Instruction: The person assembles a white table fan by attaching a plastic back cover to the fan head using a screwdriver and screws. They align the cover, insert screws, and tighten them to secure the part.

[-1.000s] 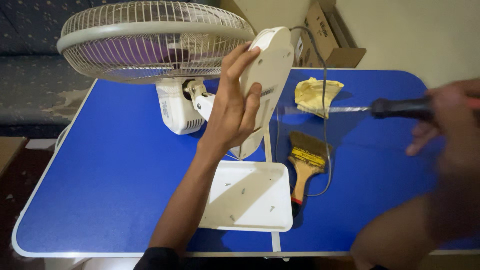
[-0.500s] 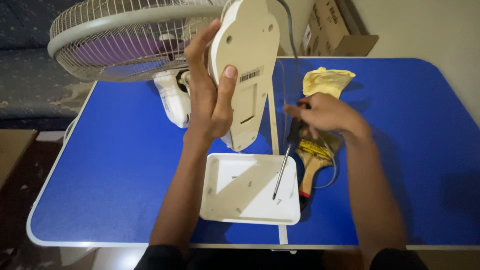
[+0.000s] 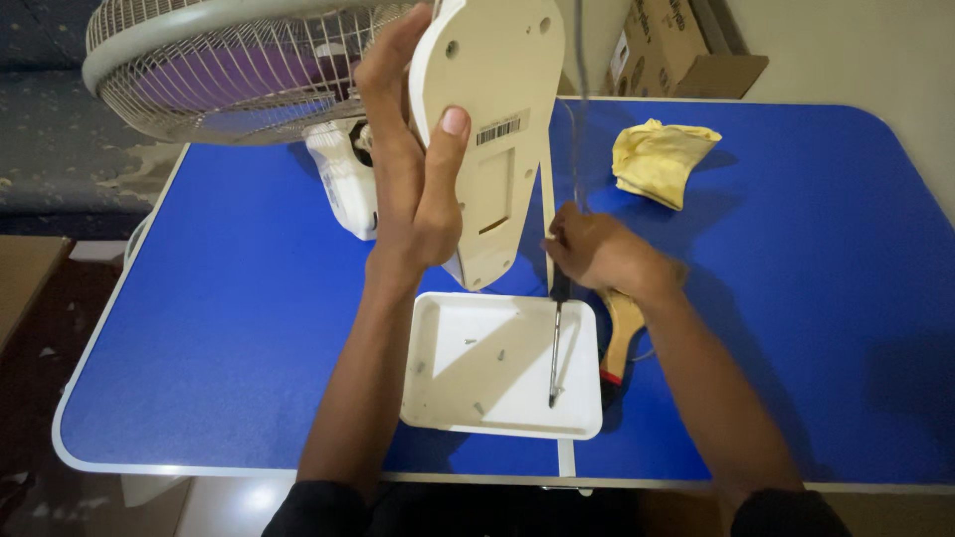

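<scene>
1. Head view: the cream fan base (image 3: 487,129) is held upright by the left hand (image 3: 413,189), fingers wrapped round its edge, underside facing the camera; the fan cage (image 3: 229,70) lies tilted on the blue table (image 3: 229,328)
2. A screwdriver (image 3: 554,348) is gripped by the right hand (image 3: 597,254), closed round the handle, tip lowered into the white tray (image 3: 438,398) among loose screws (image 3: 477,408)
3. Judged step: screw handling at the base. A steady tip is called for next
4. A yellow cloth (image 3: 662,159) and a brush (image 3: 622,338) lie beside
</scene>
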